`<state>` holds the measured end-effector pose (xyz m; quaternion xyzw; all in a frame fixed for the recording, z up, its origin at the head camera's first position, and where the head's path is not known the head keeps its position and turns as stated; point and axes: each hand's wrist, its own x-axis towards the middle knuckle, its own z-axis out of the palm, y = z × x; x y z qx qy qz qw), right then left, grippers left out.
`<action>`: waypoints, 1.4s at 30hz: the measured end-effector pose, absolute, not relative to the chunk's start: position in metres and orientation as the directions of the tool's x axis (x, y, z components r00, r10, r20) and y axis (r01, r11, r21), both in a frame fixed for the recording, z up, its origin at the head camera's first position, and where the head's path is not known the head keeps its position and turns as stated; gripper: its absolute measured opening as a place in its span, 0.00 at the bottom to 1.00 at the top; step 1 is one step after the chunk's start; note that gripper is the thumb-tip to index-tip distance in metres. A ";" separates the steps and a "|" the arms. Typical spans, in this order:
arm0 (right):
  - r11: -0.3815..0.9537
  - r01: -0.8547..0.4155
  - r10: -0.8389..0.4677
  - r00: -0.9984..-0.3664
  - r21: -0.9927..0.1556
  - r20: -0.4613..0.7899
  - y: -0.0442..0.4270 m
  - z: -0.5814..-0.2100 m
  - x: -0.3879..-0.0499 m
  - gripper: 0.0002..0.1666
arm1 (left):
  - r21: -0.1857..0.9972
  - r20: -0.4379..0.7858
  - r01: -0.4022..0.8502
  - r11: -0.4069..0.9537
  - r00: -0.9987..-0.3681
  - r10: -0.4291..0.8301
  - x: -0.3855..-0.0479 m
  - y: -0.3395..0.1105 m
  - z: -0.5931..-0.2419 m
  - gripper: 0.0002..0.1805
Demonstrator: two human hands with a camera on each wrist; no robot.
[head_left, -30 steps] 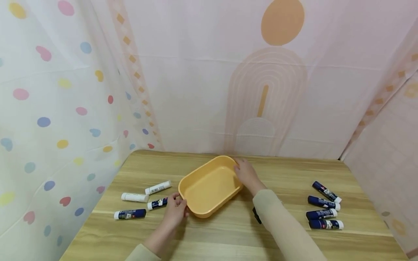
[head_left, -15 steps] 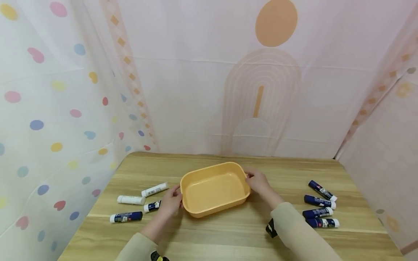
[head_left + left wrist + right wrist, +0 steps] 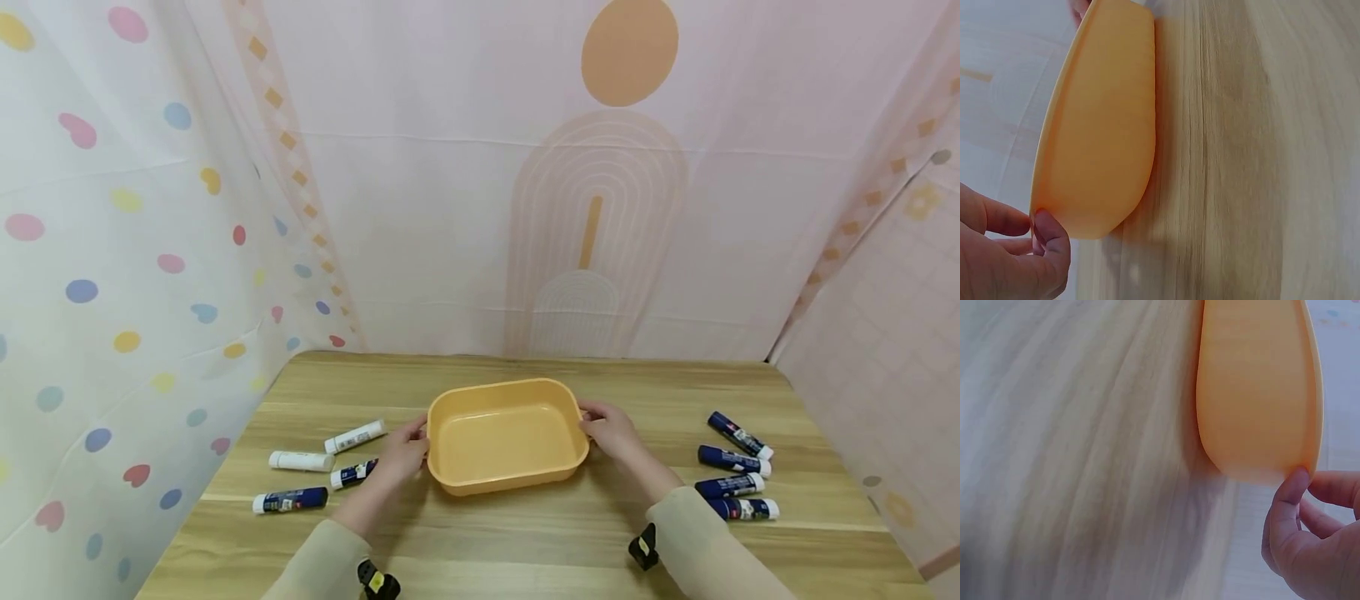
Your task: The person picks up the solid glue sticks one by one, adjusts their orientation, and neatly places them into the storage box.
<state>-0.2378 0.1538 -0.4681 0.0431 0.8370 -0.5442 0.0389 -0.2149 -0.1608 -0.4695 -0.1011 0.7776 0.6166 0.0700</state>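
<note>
A shallow yellow-orange plastic tray (image 3: 510, 483) with rounded corners is at the middle of the wooden table, with nothing inside it. My left hand (image 3: 403, 454) pinches its left end at the rim; in the left wrist view that hand (image 3: 1013, 256) has thumb and fingers on the tray's edge. At the opposite end my right hand (image 3: 611, 429) pinches the rim, and the right wrist view shows the thumb and fingers of this hand (image 3: 1316, 537) at the tray's corner (image 3: 1260, 425).
On the left lie two white glue sticks, one nearer (image 3: 302, 461) and one farther (image 3: 355, 436), and two navy ones, a front one (image 3: 290, 500) and one beside my left hand (image 3: 352, 473). Several navy glue sticks (image 3: 733, 461) lie at the right. Printed curtains (image 3: 420, 250) surround the wooden table (image 3: 510, 558).
The tray has turned from a slant to lie nearly level across the table and has shifted slightly right. Both hands have moved with it, holding its ends.
</note>
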 end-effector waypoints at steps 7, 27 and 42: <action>0.363 0.127 0.040 -0.992 -0.923 -0.121 0.170 -0.469 -0.227 0.24 | 0.950 -0.212 -0.217 0.225 -0.976 -0.046 -0.218 -0.147 -0.470 0.27; 0.349 0.178 0.035 -0.984 -0.920 -0.177 0.210 -0.465 -0.206 0.27 | 0.961 -0.210 -0.201 0.192 -0.977 0.028 -0.225 -0.112 -0.471 0.28; 0.325 0.215 0.038 -0.976 -0.921 -0.215 0.216 -0.467 -0.205 0.27 | 0.966 -0.199 -0.188 0.176 -0.979 0.046 -0.222 -0.107 -0.474 0.28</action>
